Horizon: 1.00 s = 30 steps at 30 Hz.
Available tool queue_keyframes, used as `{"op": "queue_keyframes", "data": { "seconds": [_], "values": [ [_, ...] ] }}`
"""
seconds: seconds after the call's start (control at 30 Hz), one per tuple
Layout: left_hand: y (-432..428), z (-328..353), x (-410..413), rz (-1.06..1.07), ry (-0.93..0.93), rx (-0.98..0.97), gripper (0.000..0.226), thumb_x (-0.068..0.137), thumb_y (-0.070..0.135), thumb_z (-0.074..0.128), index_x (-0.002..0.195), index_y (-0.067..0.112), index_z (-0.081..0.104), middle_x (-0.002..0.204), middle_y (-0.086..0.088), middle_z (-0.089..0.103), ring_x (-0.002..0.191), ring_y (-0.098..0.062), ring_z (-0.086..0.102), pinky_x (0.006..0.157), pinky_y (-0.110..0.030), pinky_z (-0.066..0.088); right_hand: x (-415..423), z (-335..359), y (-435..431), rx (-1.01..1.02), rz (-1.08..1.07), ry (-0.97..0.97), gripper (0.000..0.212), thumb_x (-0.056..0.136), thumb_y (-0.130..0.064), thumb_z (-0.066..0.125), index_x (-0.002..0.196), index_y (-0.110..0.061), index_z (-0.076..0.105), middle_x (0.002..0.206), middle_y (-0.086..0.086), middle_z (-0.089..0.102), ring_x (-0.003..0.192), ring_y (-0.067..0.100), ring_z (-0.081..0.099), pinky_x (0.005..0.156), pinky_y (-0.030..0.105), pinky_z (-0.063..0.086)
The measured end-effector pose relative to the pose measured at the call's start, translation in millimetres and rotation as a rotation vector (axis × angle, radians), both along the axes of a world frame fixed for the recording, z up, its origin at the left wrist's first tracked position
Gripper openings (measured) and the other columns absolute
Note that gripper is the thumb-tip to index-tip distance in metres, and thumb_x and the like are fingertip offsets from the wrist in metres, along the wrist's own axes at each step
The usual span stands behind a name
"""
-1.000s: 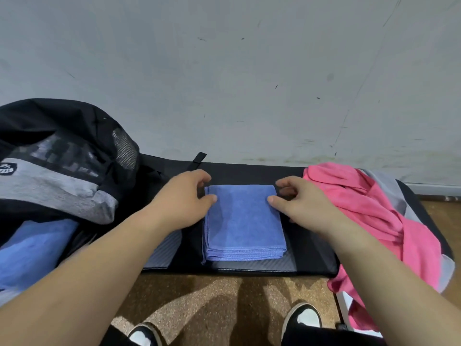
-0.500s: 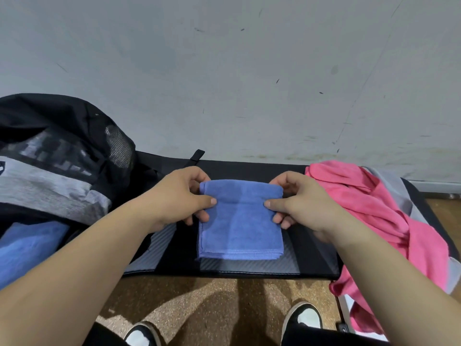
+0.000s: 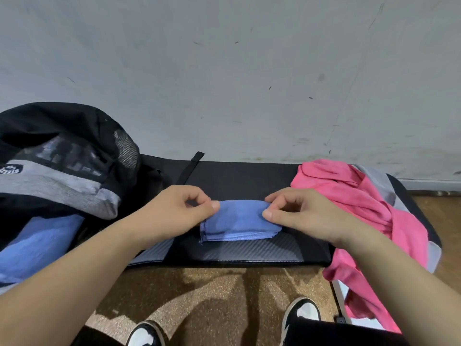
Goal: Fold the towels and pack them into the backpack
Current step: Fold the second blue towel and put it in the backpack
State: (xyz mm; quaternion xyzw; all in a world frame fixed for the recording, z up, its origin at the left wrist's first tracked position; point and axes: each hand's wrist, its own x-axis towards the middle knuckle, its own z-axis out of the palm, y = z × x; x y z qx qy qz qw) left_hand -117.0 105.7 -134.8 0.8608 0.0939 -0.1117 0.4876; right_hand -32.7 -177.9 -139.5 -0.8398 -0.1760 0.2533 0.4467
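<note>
Blue towel [image 3: 239, 221] sits in the middle of the black pad [image 3: 249, 176], folded small, near edge showing several stacked layers, far edge raised off the pad. Left hand [image 3: 179, 211] pinches the far-left corner between thumb and forefinger; right hand [image 3: 299, 213] pinches the far-right corner the same way, other fingers curled clear. Reads as the last fold, or the lift-off toward the backpack [image 3: 62, 166], which lies open at the left end of the pad with blue cloth [image 3: 42, 240] showing in its mouth, probably a towel already packed. Risks: both pinches look like they hold the top fold only, and I can't tell how many layers are caught, so a straight lift could let the lower layers drop and the stack fan open. Near edge is uneven at the left corner, so the layers aren't squared; dragging across the textured pad would skew them more. The backpack's top droops over the opening, so a one-pass insert could snag and unroll the bundle; one hand likely has to free up and hold it back. Pink towel [image 3: 361, 208] and grey towel [image 3: 376, 176] lie unfolded in a heap at the right end, pink hanging over the pad edge just beside the right forearm; a sweep of that arm could pull it down.
</note>
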Motion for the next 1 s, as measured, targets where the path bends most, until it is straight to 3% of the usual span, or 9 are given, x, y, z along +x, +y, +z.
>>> {"op": "queue_keyframes", "data": {
  "seconds": [0.1,0.17,0.27,0.33,0.47,0.63,0.73,0.9,1.0],
  "values": [
    [-8,-6,0,-0.019,-0.06,0.192,0.025,0.08,0.037,0.087,0.082,0.025,0.065,0.082,0.001,0.068,0.064,-0.009,0.06,0.068,-0.029,0.053,-2,-5,10,-0.049,-0.014,-0.143,0.017,0.081,-0.028,0.088,0.075,-0.018,0.076,0.108,-0.007,0.071,0.1,0.0,0.068,0.086,0.017,0.045],
    [-9,-9,4,-0.03,-0.027,0.28,0.038,0.075,0.041,0.09,0.097,0.028,0.061,0.092,0.009,0.063,0.075,-0.005,0.062,0.072,-0.025,0.052,1,-11,15,-0.103,-0.003,-0.233,0.021,0.077,-0.027,0.091,0.077,-0.02,0.071,0.099,-0.004,0.069,0.09,0.007,0.065,0.079,0.022,0.047],
    [-8,-11,9,-0.136,0.1,0.346,0.076,0.071,0.05,0.089,0.135,0.032,0.053,0.127,0.013,0.058,0.113,-0.01,0.061,0.1,-0.031,0.051,5,-11,21,-0.191,0.095,-0.236,0.045,0.074,-0.026,0.092,0.11,-0.029,0.065,0.112,-0.009,0.063,0.098,0.003,0.06,0.088,0.021,0.045],
    [-10,-10,11,-0.201,0.145,0.338,0.064,0.07,0.048,0.087,0.125,0.035,0.059,0.121,0.015,0.062,0.11,-0.01,0.064,0.098,-0.035,0.054,4,-6,25,-0.266,0.209,-0.192,0.068,0.077,-0.024,0.089,0.137,-0.031,0.058,0.133,-0.015,0.057,0.12,0.0,0.055,0.104,0.017,0.041],
    [-12,7,13,-0.16,0.083,0.116,0.036,0.071,0.019,0.088,0.099,0.03,0.069,0.09,0.005,0.073,0.076,-0.007,0.066,0.074,-0.036,0.06,0,7,36,-0.209,0.293,-0.078,0.053,0.076,-0.02,0.085,0.124,-0.033,0.068,0.116,-0.013,0.072,0.106,0.009,0.068,0.095,0.032,0.056],
    [-11,39,4,-0.068,-0.095,-0.225,0.054,0.075,-0.007,0.083,0.114,0.029,0.073,0.106,-0.001,0.077,0.093,-0.016,0.074,0.085,-0.033,0.061,-14,32,43,0.072,0.202,0.09,0.048,0.075,-0.045,0.087,0.112,-0.019,0.072,0.112,0.022,0.068,0.093,0.022,0.067,0.09,0.056,0.055],
    [-12,44,-3,0.109,-0.161,-0.426,0.066,0.068,0.006,0.091,0.127,0.025,0.068,0.116,-0.001,0.076,0.106,-0.021,0.075,0.089,-0.029,0.061,-27,42,49,0.189,0.082,0.191,0.052,0.08,-0.033,0.083,0.118,-0.005,0.065,0.12,0.023,0.069,0.099,0.021,0.069,0.096,0.059,0.054],
    [-22,56,-32,0.022,0.02,-0.691,0.053,0.083,0.028,0.08,0.133,0.013,0.066,0.126,-0.009,0.075,0.12,-0.026,0.071,0.106,-0.044,0.054,-58,68,73,0.489,-0.08,0.353,0.027,0.096,-0.01,0.07,0.121,-0.003,0.069,0.114,0.014,0.078,0.101,0.024,0.075,0.083,0.034,0.06],
    [-24,70,-55,0.051,0.025,-0.776,0.046,0.088,0.021,0.077,0.132,0.01,0.066,0.125,-0.012,0.076,0.119,-0.028,0.071,0.1,-0.039,0.057,-73,79,90,0.575,-0.234,0.366,0.03,0.095,-0.02,0.073,0.121,-0.006,0.069,0.115,0.014,0.078,0.106,0.029,0.076,0.092,0.045,0.061]
  ]
}}
